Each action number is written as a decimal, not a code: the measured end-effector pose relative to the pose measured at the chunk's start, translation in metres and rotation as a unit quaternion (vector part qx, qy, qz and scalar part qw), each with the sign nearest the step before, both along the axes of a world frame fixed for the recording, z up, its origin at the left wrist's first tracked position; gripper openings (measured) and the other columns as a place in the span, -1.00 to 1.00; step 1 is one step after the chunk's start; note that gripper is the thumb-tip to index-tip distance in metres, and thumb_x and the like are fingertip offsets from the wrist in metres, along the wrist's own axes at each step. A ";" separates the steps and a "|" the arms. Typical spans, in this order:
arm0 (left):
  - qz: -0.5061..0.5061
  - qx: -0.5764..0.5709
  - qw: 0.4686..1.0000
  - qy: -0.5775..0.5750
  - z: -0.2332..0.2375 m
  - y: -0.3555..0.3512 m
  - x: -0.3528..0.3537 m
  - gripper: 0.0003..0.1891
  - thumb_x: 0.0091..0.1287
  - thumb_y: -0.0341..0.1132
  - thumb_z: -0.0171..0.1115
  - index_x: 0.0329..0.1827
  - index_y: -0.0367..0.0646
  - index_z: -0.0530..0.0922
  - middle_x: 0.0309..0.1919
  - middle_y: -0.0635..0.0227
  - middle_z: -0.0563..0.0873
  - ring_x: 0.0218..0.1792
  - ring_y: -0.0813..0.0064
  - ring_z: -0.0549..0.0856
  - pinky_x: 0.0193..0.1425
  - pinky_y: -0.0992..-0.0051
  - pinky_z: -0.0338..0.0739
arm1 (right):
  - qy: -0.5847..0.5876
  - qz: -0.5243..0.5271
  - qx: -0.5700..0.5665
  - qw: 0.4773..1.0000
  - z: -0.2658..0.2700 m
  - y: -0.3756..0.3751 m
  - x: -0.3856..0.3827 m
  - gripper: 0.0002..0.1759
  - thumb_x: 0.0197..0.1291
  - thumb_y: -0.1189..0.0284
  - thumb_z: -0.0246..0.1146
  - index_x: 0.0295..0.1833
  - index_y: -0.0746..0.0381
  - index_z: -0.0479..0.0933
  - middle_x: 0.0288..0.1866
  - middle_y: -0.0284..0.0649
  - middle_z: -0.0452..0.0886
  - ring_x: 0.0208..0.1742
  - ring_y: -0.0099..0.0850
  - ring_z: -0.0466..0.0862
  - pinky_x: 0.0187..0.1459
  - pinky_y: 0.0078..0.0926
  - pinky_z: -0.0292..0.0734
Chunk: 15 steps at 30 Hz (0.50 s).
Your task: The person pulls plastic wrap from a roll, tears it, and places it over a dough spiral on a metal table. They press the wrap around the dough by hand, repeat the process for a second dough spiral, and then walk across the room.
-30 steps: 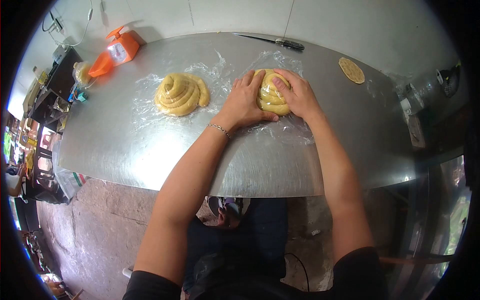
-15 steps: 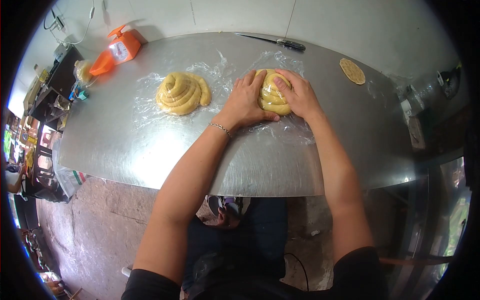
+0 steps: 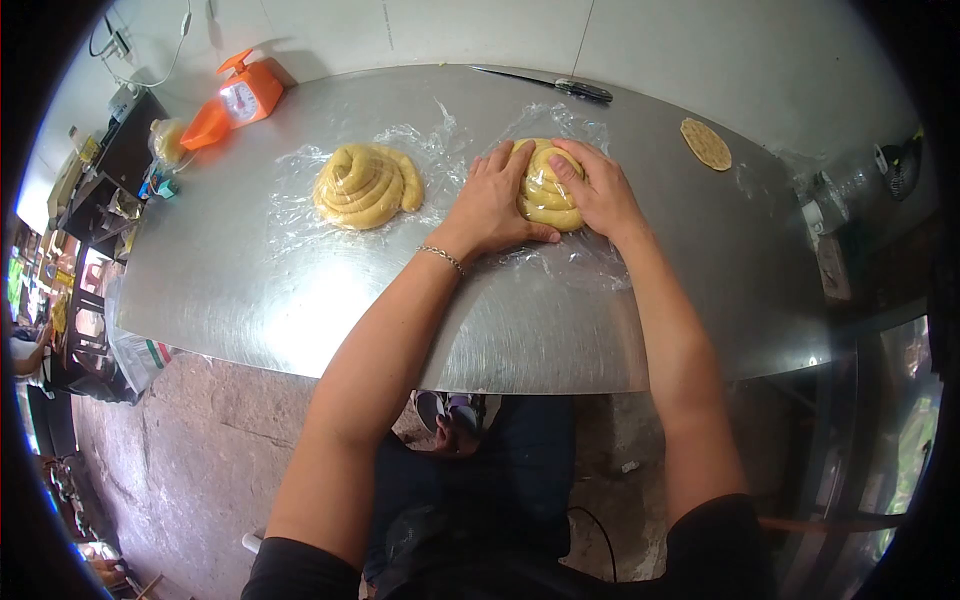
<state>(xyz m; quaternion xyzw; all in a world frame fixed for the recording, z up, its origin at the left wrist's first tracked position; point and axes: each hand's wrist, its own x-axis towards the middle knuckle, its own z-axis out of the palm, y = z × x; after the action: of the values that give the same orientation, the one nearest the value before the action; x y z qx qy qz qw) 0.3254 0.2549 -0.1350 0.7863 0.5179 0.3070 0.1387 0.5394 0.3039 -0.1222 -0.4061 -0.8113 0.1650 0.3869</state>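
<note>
Dough coils, two: one wrapped dough coil (image 3: 545,195), yellow and wound in a spiral, sits between the two hands under clear film; one second dough coil (image 3: 366,186), unwrapped on top, lies well to the left of the left hand on its own patch of film. Hands, two: the left hand (image 3: 490,205) is half open and cupped against the left side of the wrapped coil, fingers spread over its far edge, thumb lying along its near side; the right hand (image 3: 592,190) is likewise cupped against the right side, fingers laid over the top. Both hold the coil between them on the table. Plastic film (image 3: 570,255), crumpled, spreads beneath and just nearer than the hands; whether it is one sheet or two cannot be told. Bracelet (image 3: 438,258), one, on the left wrist. Flat dough disc (image 3: 706,143), one, lies to the right of the right hand, well apart. Knife (image 3: 560,86), one, lies beyond the hands near the far edge. Orange kitchen scale (image 3: 235,105), one, stands far to the left and beyond the left hand. Metal table (image 3: 300,290), one, bears all of these. The fingers hide part of the wrapped coil's top and sides.
</note>
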 end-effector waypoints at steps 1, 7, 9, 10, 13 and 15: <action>0.000 0.000 1.000 -0.001 0.000 0.000 0.000 0.47 -0.16 0.28 0.83 0.79 -0.23 0.22 0.69 -0.30 0.31 0.72 -0.25 0.30 0.85 -0.08 0.11 | 0.000 0.001 0.000 1.000 -0.001 0.001 0.000 -0.30 0.63 -0.09 0.23 0.37 0.38 0.66 0.33 0.13 0.75 0.37 0.09 0.72 0.42 -0.10 0.58; -0.006 0.008 1.000 -0.007 -0.002 0.001 -0.001 0.46 -0.16 0.27 0.83 0.79 -0.24 0.23 0.68 -0.31 0.33 0.72 -0.26 0.31 0.84 -0.08 0.11 | -0.001 -0.003 0.001 1.000 -0.002 0.001 0.000 -0.31 0.62 -0.08 0.24 0.37 0.37 0.67 0.35 0.13 0.75 0.39 0.09 0.71 0.44 -0.10 0.57; -0.007 0.011 1.000 -0.007 -0.001 0.001 -0.001 0.46 -0.16 0.27 0.83 0.79 -0.24 0.23 0.68 -0.31 0.33 0.72 -0.26 0.31 0.84 -0.08 0.11 | -0.002 -0.002 0.003 1.000 -0.002 0.002 0.000 -0.31 0.62 -0.08 0.24 0.37 0.37 0.67 0.35 0.13 0.75 0.39 0.09 0.71 0.44 -0.10 0.57; -0.005 0.010 1.000 -0.008 -0.001 0.001 -0.001 0.46 -0.16 0.27 0.83 0.79 -0.24 0.23 0.68 -0.32 0.33 0.72 -0.26 0.31 0.84 -0.08 0.12 | -0.001 -0.001 0.004 1.000 -0.002 0.002 0.001 -0.31 0.62 -0.08 0.24 0.37 0.38 0.67 0.35 0.13 0.75 0.39 0.09 0.71 0.44 -0.10 0.57; -0.002 0.006 1.000 -0.008 -0.001 0.000 0.000 0.45 -0.16 0.26 0.84 0.79 -0.23 0.23 0.68 -0.32 0.33 0.72 -0.26 0.30 0.84 -0.08 0.12 | -0.002 -0.001 0.006 1.000 -0.002 0.002 0.000 -0.31 0.62 -0.08 0.25 0.36 0.38 0.67 0.34 0.13 0.75 0.38 0.09 0.72 0.43 -0.10 0.58; -0.002 0.005 1.000 -0.009 -0.001 0.000 0.000 0.45 -0.15 0.25 0.84 0.79 -0.23 0.23 0.68 -0.32 0.33 0.72 -0.26 0.30 0.84 -0.08 0.12 | 0.000 -0.002 0.006 1.000 -0.002 0.001 0.000 -0.32 0.62 -0.08 0.25 0.36 0.38 0.67 0.33 0.13 0.75 0.37 0.09 0.72 0.42 -0.10 0.58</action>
<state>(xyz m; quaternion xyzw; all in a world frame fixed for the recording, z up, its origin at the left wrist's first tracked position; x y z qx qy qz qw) 0.3252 0.2550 -0.1358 0.7855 0.5133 0.3160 0.1398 0.5394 0.3054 -0.1239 -0.4056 -0.8115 0.1594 0.3893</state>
